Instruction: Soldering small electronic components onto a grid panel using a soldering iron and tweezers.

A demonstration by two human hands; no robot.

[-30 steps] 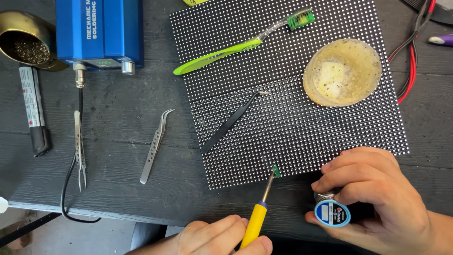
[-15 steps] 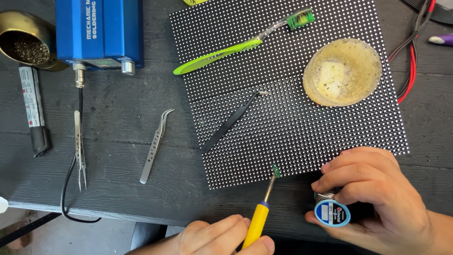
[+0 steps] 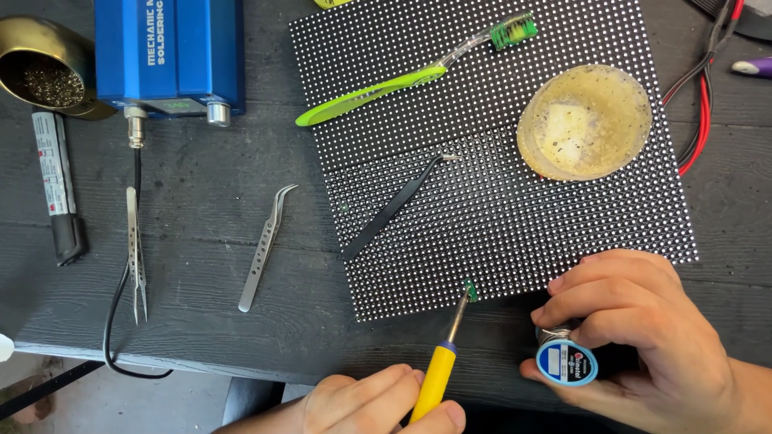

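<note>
Holding a yellow-handled soldering iron (image 3: 435, 382) at about 6 o'clock, the left hand (image 3: 366, 402) had its fingers pressed around the handle, with the metal tip resting on a small green part at the near edge of the black LED matrix panel (image 3: 498, 185). The right hand (image 3: 643, 329), at roughly 4 o'clock, pinched a small spool of solder wire (image 3: 566, 360) with a blue end, just off the panel's lower right corner.

The main risk, judged from this view, was heat: the tip sat among tightly packed dots, so a slight slip could have scorched or bridged neighbouring ones. The panel lay loose on the dark table (image 3: 201, 241), with neither hand pressing it down, so a push from the iron might have shifted it. The black tweezers (image 3: 394, 206) at the centre, the green toothbrush (image 3: 402, 72) toward 12 o'clock and the round flux dish (image 3: 585, 120) at 2 o'clock all rested on the panel and could have slid with it. Whether solder wire reached the joint could not be told.
</note>
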